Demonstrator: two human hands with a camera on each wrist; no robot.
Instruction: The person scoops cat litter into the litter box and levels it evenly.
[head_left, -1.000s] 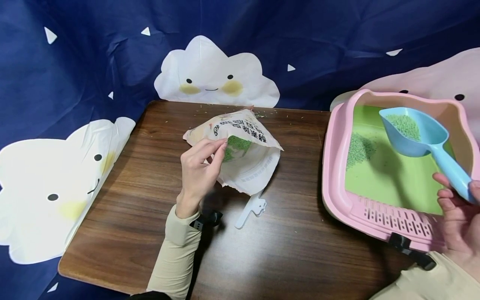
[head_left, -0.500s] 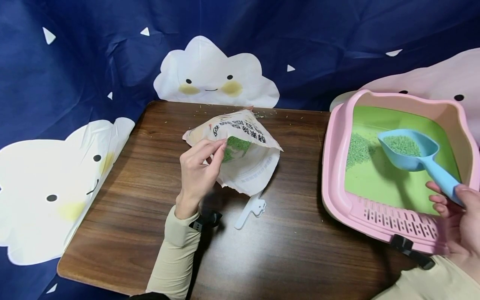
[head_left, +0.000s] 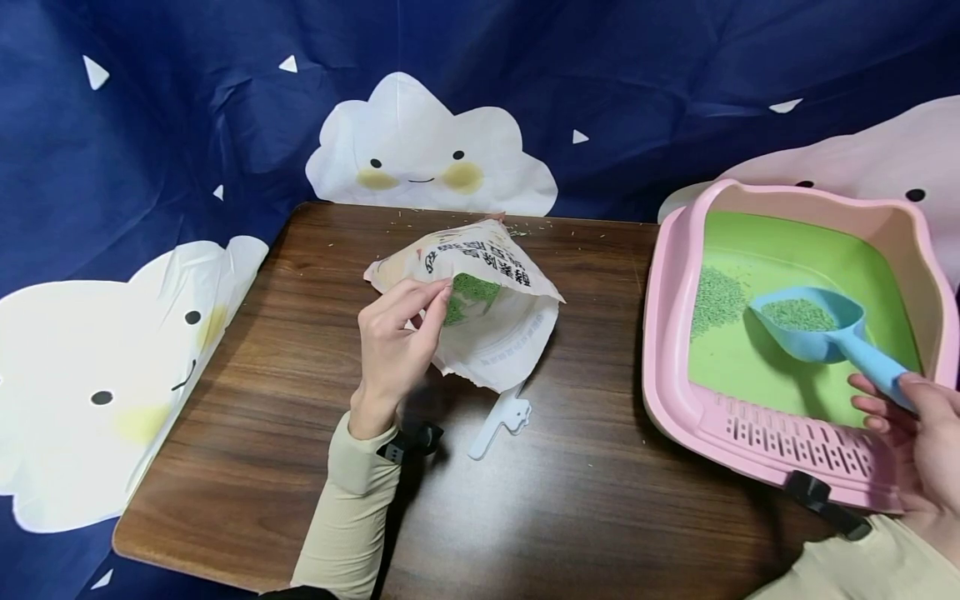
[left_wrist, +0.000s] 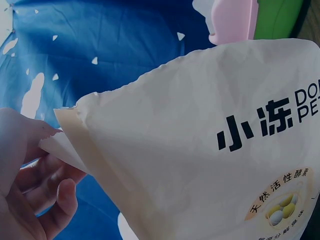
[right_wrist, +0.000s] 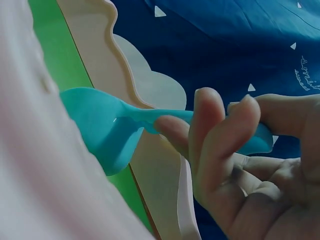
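Observation:
My right hand (head_left: pixel 926 425) grips the handle of a light blue scoop (head_left: pixel 813 350), fingers wrapped round it in the right wrist view. Green pellets of cat litter (head_left: pixel 797 315) fill part of the scoop's bowl, which hangs low inside a pink litter box (head_left: pixel 663 333). A small heap of the same litter (head_left: pixel 716 302) lies on the box's green floor, left of the scoop. With thumb and fingertips my left hand (head_left: pixel 397 342) pinches the rim of a white paper bag (head_left: pixel 517 333). More green pellets show through the bag's mouth.
A white flat tool with an animal-shaped end (head_left: pixel 498 421) lies partly beneath the bag on the wooden table (head_left: pixel 585 500). Stray pellets are scattered near the table's back edge. Behind hangs a dark blue cloth (head_left: pixel 600 75) with cloud faces.
My right hand has lowered the scoop and shifted it left, closer to the litter heap, its load still in the bowl. My left hand and the bag stay where they were.

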